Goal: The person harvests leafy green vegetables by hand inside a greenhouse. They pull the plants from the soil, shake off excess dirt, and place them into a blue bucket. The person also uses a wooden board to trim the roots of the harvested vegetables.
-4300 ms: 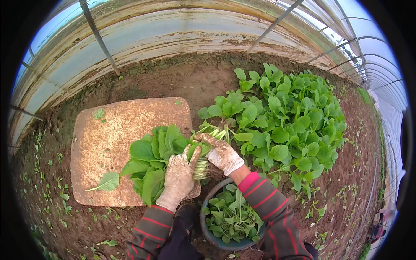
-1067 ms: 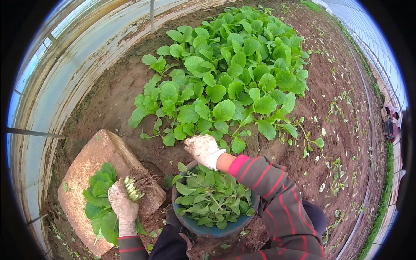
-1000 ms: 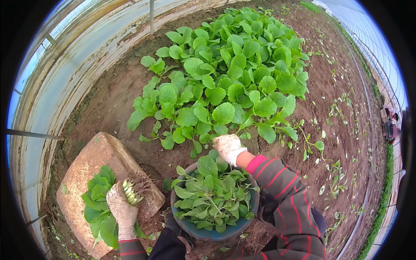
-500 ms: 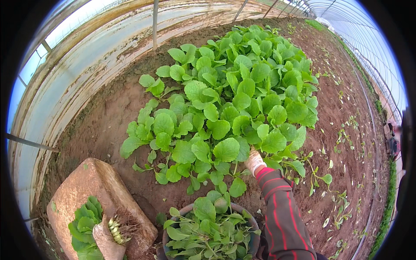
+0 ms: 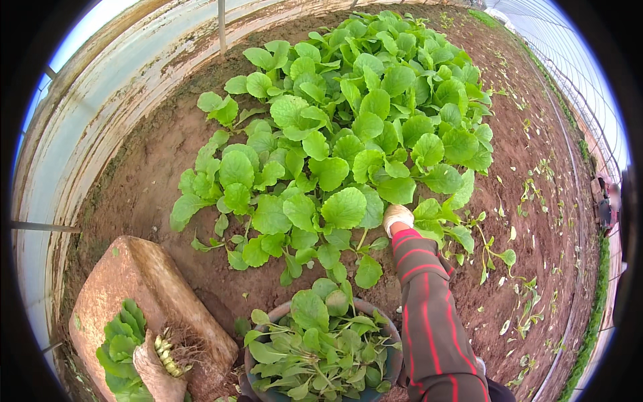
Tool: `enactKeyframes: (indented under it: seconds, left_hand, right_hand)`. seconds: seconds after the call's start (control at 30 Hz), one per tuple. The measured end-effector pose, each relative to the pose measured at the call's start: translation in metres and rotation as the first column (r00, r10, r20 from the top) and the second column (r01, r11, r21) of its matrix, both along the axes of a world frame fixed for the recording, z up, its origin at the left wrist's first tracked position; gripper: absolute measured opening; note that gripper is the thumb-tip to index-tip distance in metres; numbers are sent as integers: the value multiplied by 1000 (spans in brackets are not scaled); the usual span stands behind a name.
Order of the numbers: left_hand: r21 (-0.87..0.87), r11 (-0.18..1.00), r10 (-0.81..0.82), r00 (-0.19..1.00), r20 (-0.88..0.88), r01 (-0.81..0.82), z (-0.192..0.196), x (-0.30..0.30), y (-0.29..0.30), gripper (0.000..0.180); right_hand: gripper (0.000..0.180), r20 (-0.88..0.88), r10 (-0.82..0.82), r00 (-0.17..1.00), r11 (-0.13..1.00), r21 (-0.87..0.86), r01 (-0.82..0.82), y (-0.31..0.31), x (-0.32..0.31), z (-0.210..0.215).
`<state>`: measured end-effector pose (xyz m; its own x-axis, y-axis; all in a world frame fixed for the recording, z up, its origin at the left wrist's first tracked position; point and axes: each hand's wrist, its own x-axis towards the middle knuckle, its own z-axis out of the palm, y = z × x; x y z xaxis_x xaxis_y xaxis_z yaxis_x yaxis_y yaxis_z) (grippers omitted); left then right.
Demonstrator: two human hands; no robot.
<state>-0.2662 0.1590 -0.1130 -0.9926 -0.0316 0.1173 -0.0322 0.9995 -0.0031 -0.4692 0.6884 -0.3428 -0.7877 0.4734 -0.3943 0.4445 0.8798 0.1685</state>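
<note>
At the lower left, my left hand [image 5: 159, 367], in a soil-stained glove, is closed round a bunch of leafy greens [image 5: 122, 348]. The bunch's leaves spread to the left, and its pale stem ends and thin roots point right, over a muddy block [image 5: 157, 275]. My right hand [image 5: 398, 217], in a pale glove below a striped sleeve, reaches down at the front edge of the growing greens [image 5: 348, 134]. Its fingers are hidden below the back of the hand. Close in front of me stands a round tub [image 5: 395, 338] heaped with picked greens [image 5: 315, 348].
Bare brown soil surrounds the plant bed, with scattered leaves and small uprooted plants [image 5: 529, 308] on the right. A stained plastic wall [image 5: 100, 134] curves along the left. Hoops [image 5: 562, 47] arch at the upper right. A person [image 5: 606, 204] is at the far right edge.
The view has shifted, so the bed sits higher and further left. My right hand has pushed slightly forward among the leaves, with its fingers now out of sight. My left hand keeps its bunch.
</note>
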Motion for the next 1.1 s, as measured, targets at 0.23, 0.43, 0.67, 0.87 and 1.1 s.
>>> enactKeyframes:
  seconds: [0.23,0.43,0.67,0.87,1.1]
  left_hand:
    - [3,999,-37,999,-9,37,3,0,-6,93]
    - [19,997,-74,996,-40,75,9,2,-7,93]
    - [112,988,-98,993,-70,106,-3,0,-11,91]
    - [96,991,-85,994,-65,91,-2,3,-11,92]
    - [114,993,-8,999,-32,11,-4,3,-9,97]
  right_hand:
    - [22,-65,55,996,998,20,-54,-16,20,10]
    - [37,-56,18,998,869,-492,-43,14,69,56]
    - [20,356,839,411,505,-229,-832,18,137,35]
    - [10,142,757,638,628,113,-770,11,113,51]
    - [31,240,375,895,847,303,-436,47,108,21]
